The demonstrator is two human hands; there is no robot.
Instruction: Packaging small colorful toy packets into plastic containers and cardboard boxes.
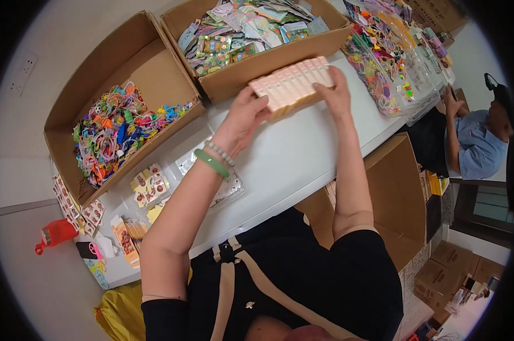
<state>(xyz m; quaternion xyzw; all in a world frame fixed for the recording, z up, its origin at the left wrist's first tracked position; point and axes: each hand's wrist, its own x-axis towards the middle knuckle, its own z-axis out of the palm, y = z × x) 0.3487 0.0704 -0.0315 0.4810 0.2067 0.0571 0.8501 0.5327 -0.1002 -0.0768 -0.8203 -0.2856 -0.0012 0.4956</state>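
Observation:
A tight row of small pink-and-cream boxes (pixel 294 85) is squeezed between my two hands over the white table (pixel 291 159). My left hand (pixel 247 116) grips the row's left end, thumb on the near side. At the other end, my right hand (pixel 335 94) is closed round the last boxes with its thumb at the top edge. The row sits right against a cardboard box full of shiny printed packets (pixel 251 28). Whether the row rests on the table or is slightly lifted, I cannot tell.
At the left stands a cardboard box (pixel 149 62) with colourful stringy trinkets (pixel 115 131). Clear bags of small toys (pixel 388 62) lie at the right. Sticker cards (pixel 150 184) and a red bottle (pixel 59 233) are at the left end. A co-worker (pixel 481 136) sits at far right, beyond an open carton (pixel 396 199).

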